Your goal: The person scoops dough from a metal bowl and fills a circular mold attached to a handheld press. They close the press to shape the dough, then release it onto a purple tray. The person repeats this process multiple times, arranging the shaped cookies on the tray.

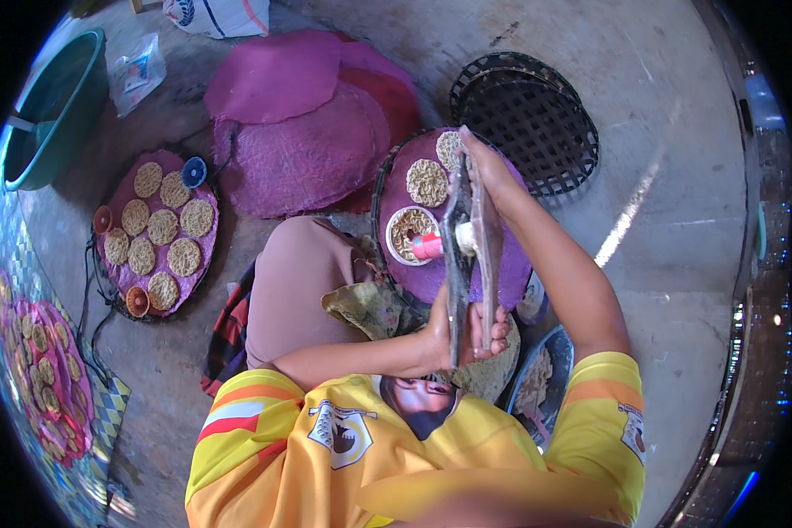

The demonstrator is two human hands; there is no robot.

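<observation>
My left hand point(499, 333) wraps its fingers round the lower end of a hand press point(451, 238) made of two long dark wooden bars. At the upper end of the bars, my right hand point(491, 176) is closed round them. A red tube point(427, 246) sticks out from the middle of the press, on its left side. The tube's end is over a white ring mould point(393, 238), which has pale noodle-like strands in it. Just above the ring lies a round noodle cake point(427, 183); another is partly hidden by the press. All rest on a purple cloth-covered round tray point(396, 189).
On the left stands a tray point(174, 249) of several noodle cakes and small cups. Purple round cloths point(295, 163) lie ahead, black woven trays point(537, 123) at the far right. A green tub point(70, 110) sits far left; a dough basin point(565, 345) is by my right elbow.
</observation>
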